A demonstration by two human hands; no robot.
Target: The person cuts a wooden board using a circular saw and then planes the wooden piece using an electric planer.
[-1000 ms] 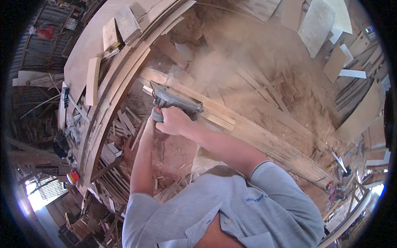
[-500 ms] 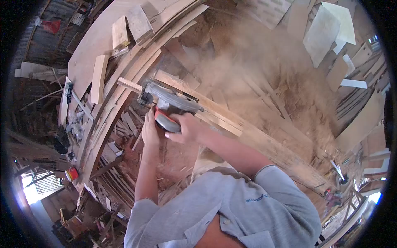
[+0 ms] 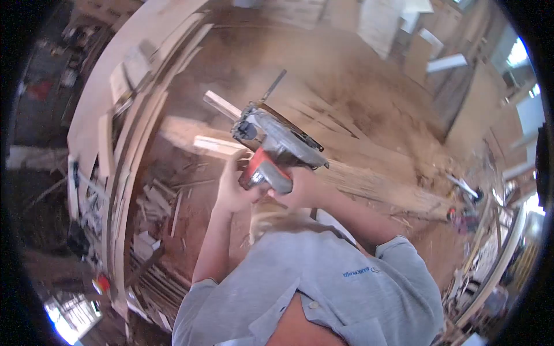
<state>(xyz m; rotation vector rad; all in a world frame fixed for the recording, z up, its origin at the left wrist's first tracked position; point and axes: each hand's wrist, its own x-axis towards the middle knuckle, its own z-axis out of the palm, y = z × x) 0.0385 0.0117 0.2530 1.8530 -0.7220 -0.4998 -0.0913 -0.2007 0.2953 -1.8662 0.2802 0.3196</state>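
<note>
From here, a long plank (image 3: pixel 386 188) lies low. Near it the circular saw (image 3: pixel 283 136) slants — right hand (image 3: pixel 304 188) clasped round the handle (image 3: pixel 274 178), left hand (image 3: pixel 232 189) wrapped against its red side, likely sharing the weight; blur hides whether they touch.

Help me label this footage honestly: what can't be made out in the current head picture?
All in the head view:
- Underside of the power tool: faces away, hidden by the tool's own body.
- Some fingertips of the left hand and right hand: hidden by the tool.
- Far end of the large pale sheet: cut off by the top edge.
- Dusty floor beyond the tool: fine detail lost to blur.
</note>
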